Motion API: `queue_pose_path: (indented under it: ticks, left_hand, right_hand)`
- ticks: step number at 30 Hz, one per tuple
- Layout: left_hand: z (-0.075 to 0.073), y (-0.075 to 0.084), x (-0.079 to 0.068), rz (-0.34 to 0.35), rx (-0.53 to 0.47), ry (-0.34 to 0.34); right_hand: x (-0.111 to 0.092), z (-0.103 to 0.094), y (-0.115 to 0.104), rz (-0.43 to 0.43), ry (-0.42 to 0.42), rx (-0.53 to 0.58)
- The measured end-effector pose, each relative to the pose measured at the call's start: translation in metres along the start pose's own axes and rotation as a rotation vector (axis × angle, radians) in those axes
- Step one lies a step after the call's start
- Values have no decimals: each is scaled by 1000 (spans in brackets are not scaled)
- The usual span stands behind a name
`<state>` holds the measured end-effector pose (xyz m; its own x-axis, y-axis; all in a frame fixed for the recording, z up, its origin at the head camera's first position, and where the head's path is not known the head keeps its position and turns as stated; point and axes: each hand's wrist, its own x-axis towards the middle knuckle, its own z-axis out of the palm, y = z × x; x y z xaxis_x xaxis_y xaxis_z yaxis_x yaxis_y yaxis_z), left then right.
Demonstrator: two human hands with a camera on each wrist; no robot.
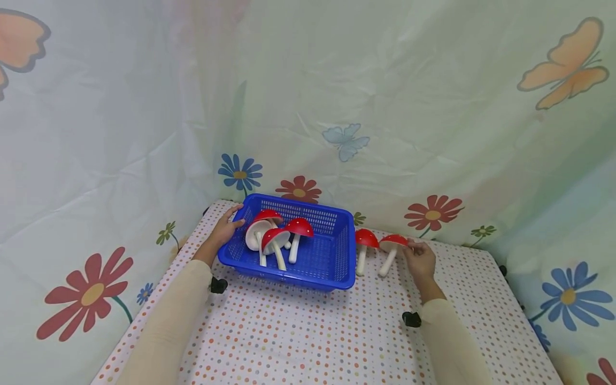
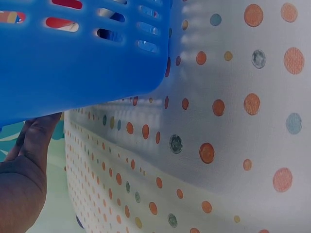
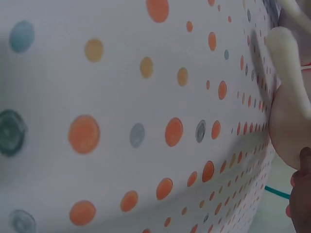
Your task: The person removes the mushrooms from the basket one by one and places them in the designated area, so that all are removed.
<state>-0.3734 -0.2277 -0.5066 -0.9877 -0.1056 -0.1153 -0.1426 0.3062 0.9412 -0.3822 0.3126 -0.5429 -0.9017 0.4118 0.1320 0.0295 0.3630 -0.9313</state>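
Here we have our right hand [image 1: 421,261] pinching the cap edge of a red, white-dotted, dome-capped toy mushroom [image 1: 392,244] with a smooth pale stem, just left of that grip, a matching red-capped mushroom [image 1: 366,239] right beyond it. Farther left sits the blue, slotted plastic basket [image 1: 289,278], our left hand [image 1: 223,230] against its far end, thumb and fingers spread. We'd do well with a light, firm pinch, the stem clear of its neighbour, and the basket steadied.
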Motion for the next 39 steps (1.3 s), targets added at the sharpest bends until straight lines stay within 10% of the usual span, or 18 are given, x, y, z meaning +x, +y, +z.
queue_pose_path:
  ticks: [16, 39]
  left_hand:
    - [-1, -7, 0, 13, 15, 4]
    - [-2, -2, -2, 37, 15, -16]
  right_hand:
    - [37, -4, 70, -33, -14, -202]
    - [-14, -48, -27, -2, 142, -68]
